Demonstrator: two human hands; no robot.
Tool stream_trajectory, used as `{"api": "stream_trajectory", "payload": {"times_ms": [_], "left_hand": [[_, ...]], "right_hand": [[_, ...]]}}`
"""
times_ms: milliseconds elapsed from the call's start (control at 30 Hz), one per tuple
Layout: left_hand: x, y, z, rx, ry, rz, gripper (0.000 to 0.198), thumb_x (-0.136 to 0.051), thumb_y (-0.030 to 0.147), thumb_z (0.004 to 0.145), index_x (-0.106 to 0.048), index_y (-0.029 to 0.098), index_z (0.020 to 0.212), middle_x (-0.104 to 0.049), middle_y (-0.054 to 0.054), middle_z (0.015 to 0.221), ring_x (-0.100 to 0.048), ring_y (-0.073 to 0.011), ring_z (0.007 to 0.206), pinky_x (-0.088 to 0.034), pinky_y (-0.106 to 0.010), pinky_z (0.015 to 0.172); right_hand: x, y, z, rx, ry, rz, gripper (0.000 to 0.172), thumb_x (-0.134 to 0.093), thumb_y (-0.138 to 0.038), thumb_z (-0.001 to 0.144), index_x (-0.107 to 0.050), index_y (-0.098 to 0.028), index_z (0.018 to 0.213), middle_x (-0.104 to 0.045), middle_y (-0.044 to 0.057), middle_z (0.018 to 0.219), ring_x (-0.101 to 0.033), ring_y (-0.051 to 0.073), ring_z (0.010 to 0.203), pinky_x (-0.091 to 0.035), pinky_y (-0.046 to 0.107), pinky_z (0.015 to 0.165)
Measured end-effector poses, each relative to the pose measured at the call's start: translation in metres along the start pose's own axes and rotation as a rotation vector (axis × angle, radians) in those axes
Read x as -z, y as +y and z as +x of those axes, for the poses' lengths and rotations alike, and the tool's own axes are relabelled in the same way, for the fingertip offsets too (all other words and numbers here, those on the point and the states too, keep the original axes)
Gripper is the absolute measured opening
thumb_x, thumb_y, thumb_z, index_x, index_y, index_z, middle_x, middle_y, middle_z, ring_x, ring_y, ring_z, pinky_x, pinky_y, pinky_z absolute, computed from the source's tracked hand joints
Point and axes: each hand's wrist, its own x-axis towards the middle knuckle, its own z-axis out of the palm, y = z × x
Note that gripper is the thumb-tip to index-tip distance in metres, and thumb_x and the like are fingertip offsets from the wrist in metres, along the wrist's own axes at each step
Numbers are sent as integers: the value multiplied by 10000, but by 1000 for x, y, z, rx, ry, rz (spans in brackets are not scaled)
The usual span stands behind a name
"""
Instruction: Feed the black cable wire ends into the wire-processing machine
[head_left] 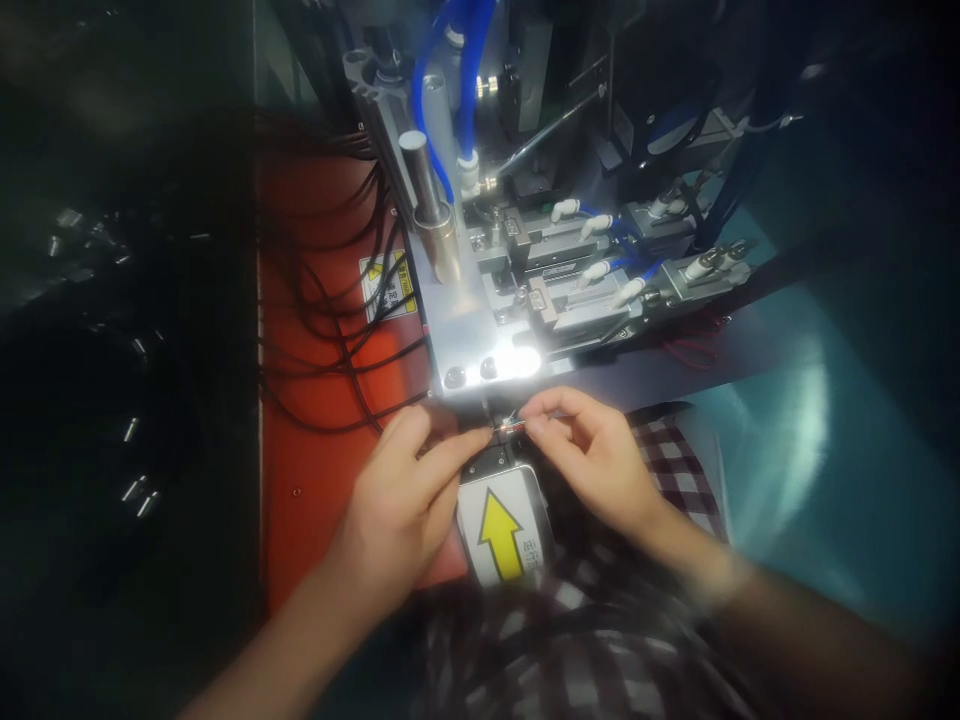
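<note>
Thumb and forefinger of the right hand [592, 455] pinch a few thin wires [514, 425], their fingers narrow about the right-hand end of the strands. Left hand [401, 480] comes in from the other side, thumb and forefinger at the opposite end; whether they grip the wires too, I cannot tell. The wires lie between the two hands, just in front of a metal block [465, 335] that shines brightly at its near edge.

Nearer the person is a white plate [472, 560] bearing a yellow arrow [500, 530] that points toward the machine. A round metal post [427, 185] stands on the block, with blue tubes [471, 90] behind it and white fittings [596, 273] to the right. Black cables [326, 300] trail across the red worktop [300, 545], some passing over a warning label [388, 288]. Checked cloth [592, 685] shows below the hands.
</note>
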Motion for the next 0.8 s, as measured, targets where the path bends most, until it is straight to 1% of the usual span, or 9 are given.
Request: {"api": "stream_trajectory", "payload": {"times_ms": [200, 333, 400, 500, 600, 667, 733, 800], "left_hand": [[1, 0, 0, 3, 5, 2, 276, -485, 30, 889, -688, 129, 1048, -545, -60, 898, -552, -147, 842, -486, -249, 710], [1, 1, 0, 4, -8, -10, 276, -487, 27, 890, -689, 120, 1054, -544, -62, 896, -549, -142, 847, -483, -244, 717], [1, 1, 0, 7, -7, -6, 274, -489, 25, 890, -691, 114, 1052, -543, -63, 892, -547, -139, 847, -480, -239, 715], [1, 1, 0, 5, -4, -1, 276, -491, 25, 890, -690, 120, 1055, -544, -61, 893, -550, -136, 845, -481, -235, 711], [1, 1, 0, -1, 4, 4, 278, -488, 34, 894, -680, 144, 1064, -548, -56, 908, -556, -139, 855, -486, -240, 713], [1, 0, 0, -3, 2, 1, 283, -486, 38, 896, -671, 161, 1072, -551, -53, 920, -559, -142, 865, -491, -247, 717], [1, 0, 0, -5, -1, -4, 286, -486, 37, 895, -666, 167, 1077, -551, -51, 920, -559, -143, 864, -493, -249, 717], [0, 0, 0, -5, -3, -6, 287, -487, 34, 894, -665, 162, 1078, -548, -51, 913, -559, -142, 860, -493, -248, 716]], "right_hand": [[0, 2, 2, 10, -4, -21, 110, -602, -251, 847, -623, -174, 770, -613, 30, 747, -560, 143, 635, -451, 248, 531], [0, 2, 2, 44, -13, -70, 66, -635, -241, 826, -633, -176, 820, -549, -14, 650, -464, 105, 520, -385, 235, 473], [-1, 1, 2, 61, -8, -83, 73, -652, -244, 818, -633, -174, 824, -546, -20, 650, -434, 95, 497, -375, 236, 467], [-4, -1, 1, 101, 27, -94, 59, -628, -216, 835, -626, -172, 795, -589, 3, 711, -482, 106, 548, -408, 244, 509], [-7, -3, 1, 187, 52, -114, 73, -599, -166, 848, -620, -177, 779, -601, 10, 738, -544, 130, 641, -447, 258, 594], [-7, -3, 0, 219, 55, -115, 84, -586, -155, 855, -617, -179, 781, -609, 15, 758, -570, 144, 691, -463, 269, 635], [-7, -2, 0, 187, 50, -91, 83, -578, -173, 866, -620, -178, 794, -622, 24, 783, -587, 152, 709, -474, 274, 639], [-6, -2, 1, 112, 39, -57, 86, -584, -208, 871, -626, -177, 802, -628, 26, 775, -592, 153, 687, -478, 270, 610]]}}
